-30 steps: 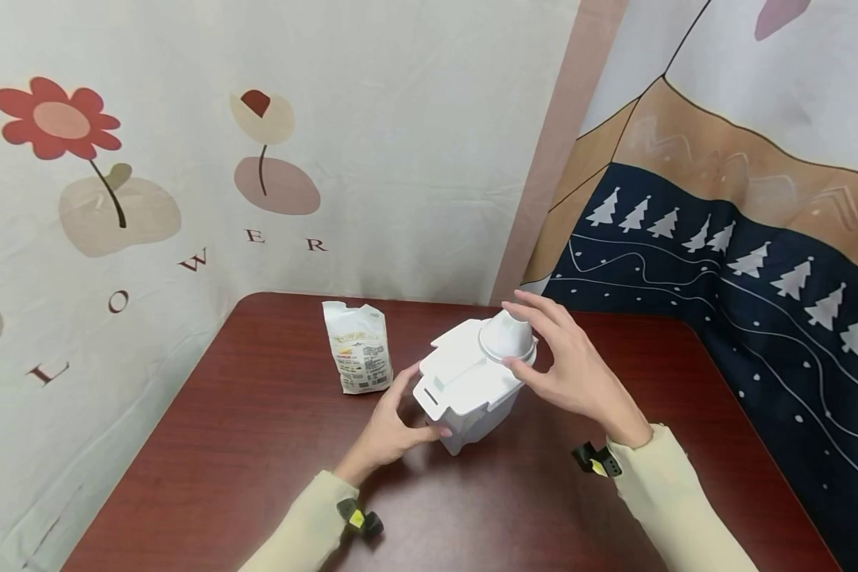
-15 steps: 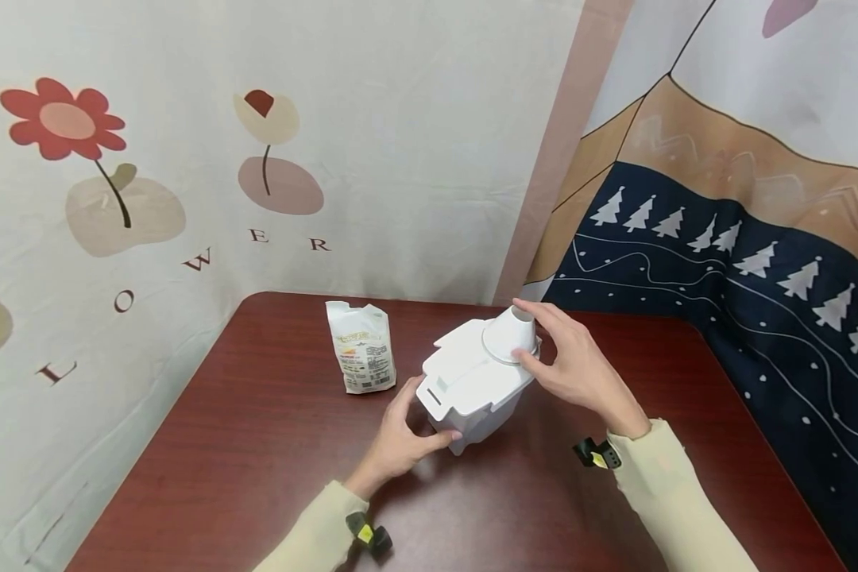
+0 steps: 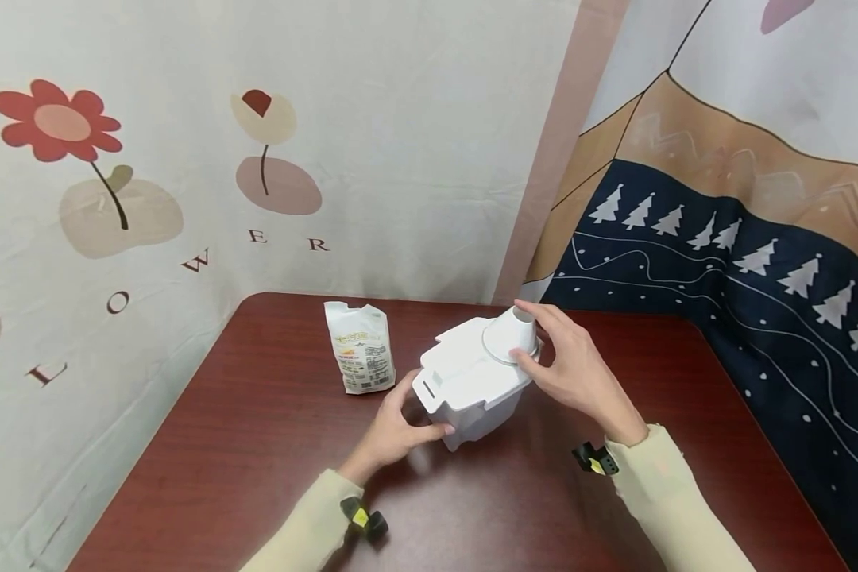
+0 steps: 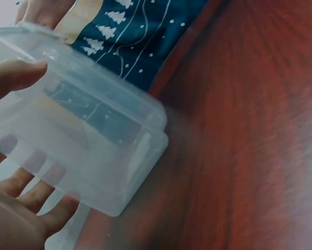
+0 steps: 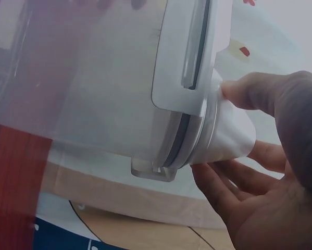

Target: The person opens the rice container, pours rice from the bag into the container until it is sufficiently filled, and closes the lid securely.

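A translucent plastic storage container (image 3: 482, 421) with a white lid (image 3: 468, 373) is tilted over the table in the head view. My left hand (image 3: 393, 433) grips its near left end, thumb on one side and fingers spread along the other, as the left wrist view shows. On the lid's far right part sits a white cone-shaped cup (image 3: 508, 335), its narrow end outward. My right hand (image 3: 575, 369) holds this cup between thumb and fingers; in the right wrist view the cup (image 5: 231, 133) meets the lid's rim. A white printed bag (image 3: 361, 349) stands left of the container.
The dark red wooden table (image 3: 272, 453) lies under everything. A pale curtain (image 3: 415, 159) with flower prints hangs behind it, and a dark blue cloth (image 3: 643, 262) with white trees hangs at the right.
The cup has turned upright against the lid, so its narrow end now shows a round hollow. My right hand has shifted slightly with it. The left hand keeps its grip; the bag is unmoved.
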A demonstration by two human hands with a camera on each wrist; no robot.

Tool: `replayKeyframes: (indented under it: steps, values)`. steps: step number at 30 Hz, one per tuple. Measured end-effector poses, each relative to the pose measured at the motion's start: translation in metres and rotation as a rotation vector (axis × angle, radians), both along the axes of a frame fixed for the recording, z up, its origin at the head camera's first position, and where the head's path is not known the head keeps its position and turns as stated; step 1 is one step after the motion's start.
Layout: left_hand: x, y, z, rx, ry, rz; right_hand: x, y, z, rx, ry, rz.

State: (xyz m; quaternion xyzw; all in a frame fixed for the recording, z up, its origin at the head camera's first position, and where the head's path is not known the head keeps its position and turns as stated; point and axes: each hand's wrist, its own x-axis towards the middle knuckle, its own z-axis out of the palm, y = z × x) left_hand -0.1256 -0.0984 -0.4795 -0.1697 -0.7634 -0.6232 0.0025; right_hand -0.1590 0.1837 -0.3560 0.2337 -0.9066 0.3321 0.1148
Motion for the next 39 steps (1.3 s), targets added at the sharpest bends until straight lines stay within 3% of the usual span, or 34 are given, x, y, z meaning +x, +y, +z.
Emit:
replayKeyframes:
  steps: [6, 15, 25, 34, 39]
  values:
    - [-0.014, -0.006, 0.001, 0.103, -0.021, -0.124, 0.008, -0.005, -0.002, 0.004, 0.025, -0.057]
    - [-0.028, -0.011, 0.0, 0.2, -0.041, -0.21, 0.017, -0.011, -0.005, 0.005, 0.1, -0.144]
    - [-0.021, -0.013, -0.001, 0.12, 0.026, -0.168, 0.009, 0.007, -0.003, -0.034, 0.034, -0.059]
    - [-0.007, 0.003, 0.001, 0.083, -0.008, 0.025, -0.003, 0.017, -0.004, -0.103, -0.032, 0.043]
    - [-0.007, 0.007, 0.001, 0.081, 0.006, 0.062, -0.005, 0.02, -0.004, -0.116, -0.07, 0.057]
